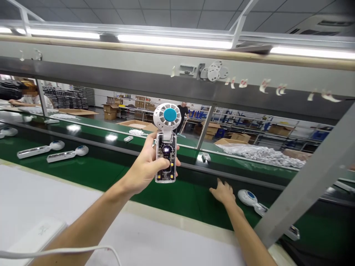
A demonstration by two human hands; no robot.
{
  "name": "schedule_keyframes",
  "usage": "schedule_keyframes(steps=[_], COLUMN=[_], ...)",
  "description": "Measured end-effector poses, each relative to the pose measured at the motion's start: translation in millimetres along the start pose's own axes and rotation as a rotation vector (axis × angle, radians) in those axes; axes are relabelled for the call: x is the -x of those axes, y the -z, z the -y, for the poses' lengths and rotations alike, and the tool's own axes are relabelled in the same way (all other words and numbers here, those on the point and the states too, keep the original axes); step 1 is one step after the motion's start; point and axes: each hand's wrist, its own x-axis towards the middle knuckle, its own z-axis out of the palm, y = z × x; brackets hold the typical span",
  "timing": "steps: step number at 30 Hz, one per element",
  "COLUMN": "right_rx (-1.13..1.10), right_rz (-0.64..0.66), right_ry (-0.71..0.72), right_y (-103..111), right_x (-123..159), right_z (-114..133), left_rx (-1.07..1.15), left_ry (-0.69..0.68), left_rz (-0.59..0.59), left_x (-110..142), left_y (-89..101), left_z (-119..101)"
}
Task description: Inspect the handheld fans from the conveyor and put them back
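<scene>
Upright in my left hand (146, 159) is a handheld fan (166, 157) with a round white head, a blue centre and a clear handle showing a dark circuit board. My left thumb presses on the front of the handle, and a small display on it is lit. Over the green conveyor belt (191, 199), my right hand (224, 192) reaches forward with its fingers apart and nothing in them. Right of that hand lies another handheld fan (248, 198), partly hidden behind a slanted grey post.
Two more fans (41, 149) (68, 153) lie on the belt at left. The slanted post (302, 177) stands close on the right. A white cable (83, 249) crosses the white worktop (155, 240). Beyond the belt are small white parts (266, 154) and two people (34, 98) (183, 111).
</scene>
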Motion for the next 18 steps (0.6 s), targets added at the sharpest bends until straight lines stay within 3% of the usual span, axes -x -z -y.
schedule_keyframes(steps=[7, 18], right_rx=[0.027, 0.065], right_rz=[0.000, -0.082], right_ry=[-0.005, -0.074], right_y=[6.7, 23.0], right_x=[-0.1, 3.0], right_z=[-2.1, -5.5], left_rx=[0.066, 0.058], left_ry=[0.057, 0.047], left_rz=[-0.070, -0.070], left_x=[-0.7, -1.4], left_y=[1.4, 4.9], left_z=[-1.0, -0.3])
